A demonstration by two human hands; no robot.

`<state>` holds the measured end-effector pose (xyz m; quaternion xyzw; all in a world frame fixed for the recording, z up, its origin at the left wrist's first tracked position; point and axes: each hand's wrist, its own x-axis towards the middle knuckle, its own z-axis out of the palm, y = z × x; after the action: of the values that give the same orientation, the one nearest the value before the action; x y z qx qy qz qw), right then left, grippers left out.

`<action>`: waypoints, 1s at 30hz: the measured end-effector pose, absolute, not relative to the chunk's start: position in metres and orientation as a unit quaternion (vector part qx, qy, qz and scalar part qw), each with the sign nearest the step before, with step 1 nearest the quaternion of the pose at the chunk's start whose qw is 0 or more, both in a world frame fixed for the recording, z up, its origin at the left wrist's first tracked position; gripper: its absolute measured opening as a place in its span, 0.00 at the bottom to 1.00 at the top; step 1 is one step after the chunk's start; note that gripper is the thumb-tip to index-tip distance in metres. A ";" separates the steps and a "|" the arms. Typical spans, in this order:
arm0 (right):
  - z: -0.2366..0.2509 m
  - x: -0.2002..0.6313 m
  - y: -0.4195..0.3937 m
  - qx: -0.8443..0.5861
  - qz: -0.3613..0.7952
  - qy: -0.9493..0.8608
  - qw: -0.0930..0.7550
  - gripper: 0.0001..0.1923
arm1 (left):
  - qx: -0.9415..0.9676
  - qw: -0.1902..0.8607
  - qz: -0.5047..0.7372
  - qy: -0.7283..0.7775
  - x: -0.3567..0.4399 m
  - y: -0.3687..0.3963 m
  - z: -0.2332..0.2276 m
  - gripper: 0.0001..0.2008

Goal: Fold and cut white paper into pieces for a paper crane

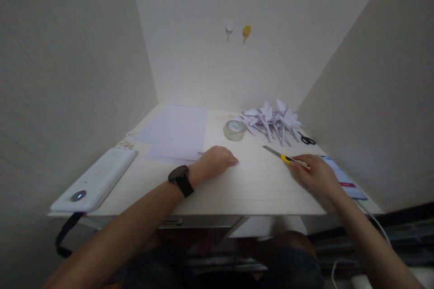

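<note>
The right hand is gripping a yellow cutter. The left hand is resting on the table, its fingers apparently curling together.

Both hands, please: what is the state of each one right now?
Left hand: looks closed; whether it holds something cannot be told.
Right hand: closed, holding the yellow cutter, blade out.

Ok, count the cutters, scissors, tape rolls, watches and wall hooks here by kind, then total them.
Yellow cutter: 1
Black-handled scissors: 1
Tape roll: 1
Watch: 1
Wall hooks, white hook and yellow hook: 2
Total: 6
</note>
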<state>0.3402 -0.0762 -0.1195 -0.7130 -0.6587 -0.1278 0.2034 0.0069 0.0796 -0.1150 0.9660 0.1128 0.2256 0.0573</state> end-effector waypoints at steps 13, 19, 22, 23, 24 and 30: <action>-0.137 0.331 -0.064 -0.723 -0.141 -0.653 0.176 0.20 | 0.974 0.058 0.200 0.095 0.005 0.081 -0.110 0.12; -0.105 0.298 -0.082 -0.684 -0.113 -0.703 0.157 0.21 | 0.973 0.062 0.205 0.089 0.006 0.082 -0.111 0.12; -0.080 0.275 -0.087 -0.643 -0.083 -0.753 0.113 0.18 | 0.973 0.065 0.202 0.092 0.006 0.081 -0.110 0.12; -0.072 0.268 -0.088 -0.636 -0.079 -0.762 0.090 0.18 | 0.974 0.063 0.199 0.093 0.006 0.081 -0.110 0.12; -0.066 0.261 -0.088 -0.627 -0.077 -0.772 0.065 0.18 | 0.974 0.060 0.195 0.094 0.006 0.081 -0.110 0.12; -0.052 0.236 -0.083 -0.566 -0.119 -0.811 -0.089 0.34 | 0.978 0.042 0.187 0.088 0.007 0.081 -0.111 0.12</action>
<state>0.2357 -0.0835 -0.0520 -0.5658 -0.8111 -0.1188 -0.0893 0.0068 0.0807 -0.1112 0.9775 0.0883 0.1867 0.0419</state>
